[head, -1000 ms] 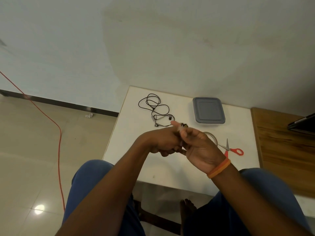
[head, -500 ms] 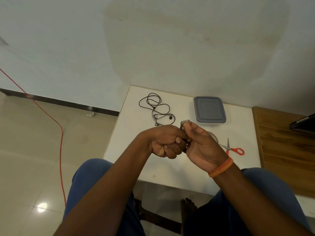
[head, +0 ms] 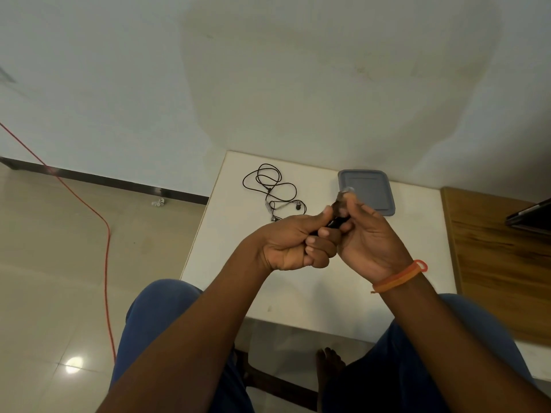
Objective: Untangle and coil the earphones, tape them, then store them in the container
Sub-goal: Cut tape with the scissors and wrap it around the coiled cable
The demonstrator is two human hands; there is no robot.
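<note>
An orange cable [head: 103, 234] is trailing across the tiled floor [head: 44, 278] at left. A wooden board [head: 501, 263] is lying beside the white surface [head: 226, 234].

The bench [head: 298, 287] looks smooth and matt white; the container [head: 372, 186] grey matt plastic (lid on); floor [head: 44, 278] tiles glossy; side board [head: 501, 263] grained wood.

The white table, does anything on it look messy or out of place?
One thing: a set of black earphones lies in a loose tangle of loops at the far left of the white table. The grey container beside it sits flat with its lid on. Nothing looks spilled or broken.
</note>
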